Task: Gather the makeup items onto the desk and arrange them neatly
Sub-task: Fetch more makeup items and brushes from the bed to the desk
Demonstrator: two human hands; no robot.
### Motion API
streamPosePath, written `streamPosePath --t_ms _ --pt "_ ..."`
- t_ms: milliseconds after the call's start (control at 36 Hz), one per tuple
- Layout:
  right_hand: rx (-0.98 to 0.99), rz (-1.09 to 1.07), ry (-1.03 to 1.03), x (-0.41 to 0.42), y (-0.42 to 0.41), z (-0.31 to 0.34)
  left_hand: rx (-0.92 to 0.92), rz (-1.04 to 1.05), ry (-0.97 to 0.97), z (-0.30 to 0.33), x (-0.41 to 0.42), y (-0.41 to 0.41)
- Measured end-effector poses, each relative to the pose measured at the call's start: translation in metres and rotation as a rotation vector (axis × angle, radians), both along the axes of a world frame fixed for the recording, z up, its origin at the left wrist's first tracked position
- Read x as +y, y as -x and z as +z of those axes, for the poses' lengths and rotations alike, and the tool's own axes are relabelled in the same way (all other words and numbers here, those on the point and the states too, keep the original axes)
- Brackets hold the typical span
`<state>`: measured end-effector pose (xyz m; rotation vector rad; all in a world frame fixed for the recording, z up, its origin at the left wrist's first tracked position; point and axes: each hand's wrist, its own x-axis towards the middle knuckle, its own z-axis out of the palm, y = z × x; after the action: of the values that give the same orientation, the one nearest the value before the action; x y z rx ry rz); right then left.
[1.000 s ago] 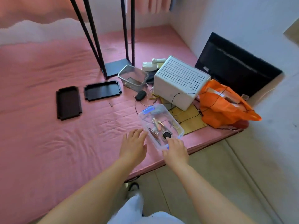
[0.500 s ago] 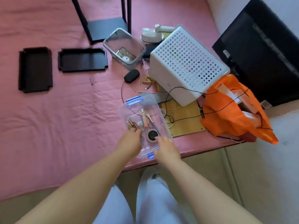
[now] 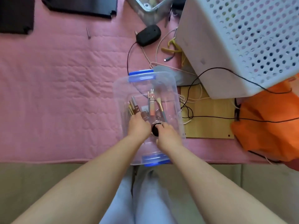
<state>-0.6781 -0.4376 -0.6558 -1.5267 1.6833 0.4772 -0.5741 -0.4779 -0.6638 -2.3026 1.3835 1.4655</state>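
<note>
Evidently the makeup items point(image 3: 146, 109) lie loose on the floor of the clear plastic box point(image 3: 119, 94), which sits at the near edge of the pink mat point(image 3: 64, 81); they are not yet on any desk. Both hands are down inside the box, presumably because the pieces are small and mixed together.

Under the fingertips of the left hand point(image 3: 138, 126) lies a cluster of slim tubes and pencils point(image 3: 133, 107), fanning away from the knuckles. Those fingers curl downward onto the cluster, but whether they have closed on a piece I cannot tell, as the back of the hand hides the tips. Just beside them, between the two hands, is a round black compact point(image 3: 155, 129) with a key ring above it. The right hand point(image 3: 168, 135) has its fingers bent over the compact's far side and the thumb near its lower edge, which reads as a pinch on it. Beyond the right fingertips a grey-handled brush point(image 3: 160, 106) and a rabbit-topped stick point(image 3: 151, 101) point away.

Blue clips point(image 3: 142, 75) mark the box's far and near ends. Farther out from the right fingers run tangled cables point(image 3: 187, 109) over a wooden board point(image 3: 208, 120), with a perforated white crate point(image 3: 242, 42) and an orange bag point(image 3: 268, 125) beyond. Past the left fingers lie a black mouse point(image 3: 148, 37) and black trays point(image 3: 80, 5).

My guess is that each hand is gathering its own handful for lifting out.
</note>
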Motion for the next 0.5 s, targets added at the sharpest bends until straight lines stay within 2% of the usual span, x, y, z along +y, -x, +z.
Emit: streamPosePath --t_ms 222,306,500 --pt "0.117 0.098 0.042 -0.008 -0.006 -0.053 -0.077 0.196 0.105 -0.050 -0.001 0.009" --pt "0.200 0.136 0.227 -0.007 -0.013 -0.064 -0.114 0.184 0.099 -0.063 -0.004 0.010" --pt "0.236 0.248 0.225 -0.012 -0.015 -0.077 -0.237 0.041 0.130 -0.085 -0.011 0.014"
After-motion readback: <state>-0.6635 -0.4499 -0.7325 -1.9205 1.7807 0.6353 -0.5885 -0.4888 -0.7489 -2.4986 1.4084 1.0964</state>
